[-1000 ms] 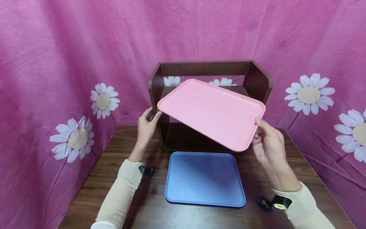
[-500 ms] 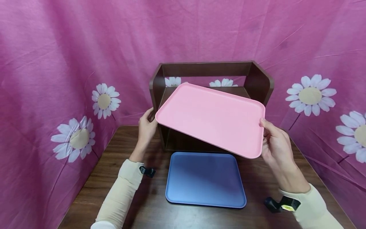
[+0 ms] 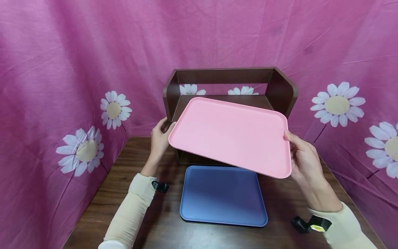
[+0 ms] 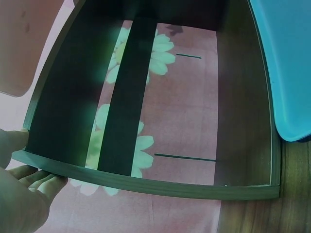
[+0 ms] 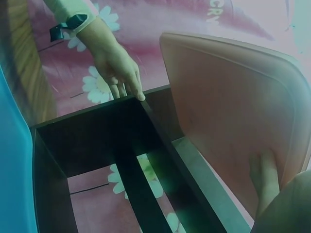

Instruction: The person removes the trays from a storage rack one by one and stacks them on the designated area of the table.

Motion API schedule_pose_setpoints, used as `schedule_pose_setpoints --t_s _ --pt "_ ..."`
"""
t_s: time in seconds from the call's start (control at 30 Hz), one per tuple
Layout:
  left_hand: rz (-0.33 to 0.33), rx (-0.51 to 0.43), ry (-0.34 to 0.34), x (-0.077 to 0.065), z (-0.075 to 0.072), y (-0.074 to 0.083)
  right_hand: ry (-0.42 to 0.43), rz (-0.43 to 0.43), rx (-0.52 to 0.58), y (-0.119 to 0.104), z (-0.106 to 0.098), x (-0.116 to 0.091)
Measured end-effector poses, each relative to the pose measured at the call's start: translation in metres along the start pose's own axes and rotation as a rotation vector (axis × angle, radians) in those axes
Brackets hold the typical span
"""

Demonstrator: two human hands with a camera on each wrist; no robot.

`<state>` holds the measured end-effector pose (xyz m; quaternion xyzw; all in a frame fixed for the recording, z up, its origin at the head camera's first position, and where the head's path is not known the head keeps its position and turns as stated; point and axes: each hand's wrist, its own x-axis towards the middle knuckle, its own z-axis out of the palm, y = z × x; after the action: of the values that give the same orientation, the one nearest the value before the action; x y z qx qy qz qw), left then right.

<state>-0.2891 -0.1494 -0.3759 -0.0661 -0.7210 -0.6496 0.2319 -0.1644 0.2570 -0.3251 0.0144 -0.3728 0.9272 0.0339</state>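
My right hand (image 3: 306, 162) holds a pink tray (image 3: 231, 138) by its right edge, thumb on top and fingers spread underneath. The tray is tilted in the air before a dark brown two-tier shelf (image 3: 225, 76), its right end nearer me. My left hand (image 3: 159, 140) grips the shelf's left side panel; in the left wrist view the thumb lies on the front edge and the fingers reach round the outside. Flat on the table in front of the shelf lies a blue tray (image 3: 222, 197). The pink tray hides much of the shelf's middle board and lower opening.
The shelf stands at the back of a dark wooden table (image 3: 124, 193). Close behind and on both sides hangs a pink curtain (image 3: 199, 34) printed with white daisies.
The pink tray has come down and toward me, its slant lessening, as my right hand moved right and slightly down. My left hand stays on the shelf; the blue tray has not moved.
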Motion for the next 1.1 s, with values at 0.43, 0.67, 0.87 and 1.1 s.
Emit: schedule_pose_setpoints --t_s 0.43,0.67,0.87,1.1 --pt "-0.015 0.031 0.009 0.0 0.002 0.0 -0.044 0.064 -0.147 -0.002 -0.012 -0.006" --pt "-0.015 0.032 0.006 0.001 0.002 0.0 -0.029 0.12 -0.186 0.002 -0.019 -0.011" --pt "-0.015 0.009 -0.002 0.002 0.002 -0.002 -0.014 0.145 -0.21 0.006 -0.022 -0.017" --pt "-0.019 0.003 -0.005 0.002 0.001 -0.003 -0.029 0.177 -0.229 0.014 -0.027 -0.022"
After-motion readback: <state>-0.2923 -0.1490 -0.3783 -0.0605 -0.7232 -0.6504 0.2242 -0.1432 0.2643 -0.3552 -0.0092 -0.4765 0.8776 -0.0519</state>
